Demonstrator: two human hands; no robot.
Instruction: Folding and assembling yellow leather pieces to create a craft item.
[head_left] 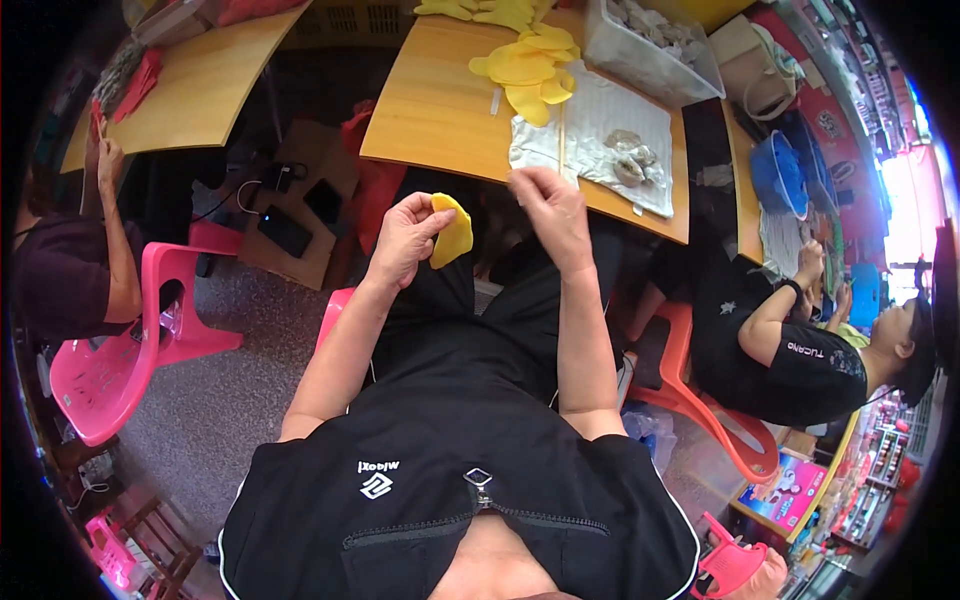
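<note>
My left hand [405, 240] pinches a flat, oval yellow piece [452, 238] above my lap, short of the wooden table [425, 110]. At the table's front edge, my right hand [553, 215] has its fingers drawn together; whatever they hold, if anything, is too small to make out. Beyond it lies a white cloth [600, 110] bearing some small pale, crumpled items [630, 165]. A loose pile of similar yellow pieces [530, 75] sits toward the back of the table, slightly overlapping the cloth.
A plastic bin [700, 82] stands at the back right. Co-workers sit left [75, 270] and right [760, 350], on pink [95, 390] and orange [745, 445] chairs. Another table [200, 90] is at upper left; blue baskets [778, 175] are at right. Dark devices [285, 235] lie on cardboard below.
</note>
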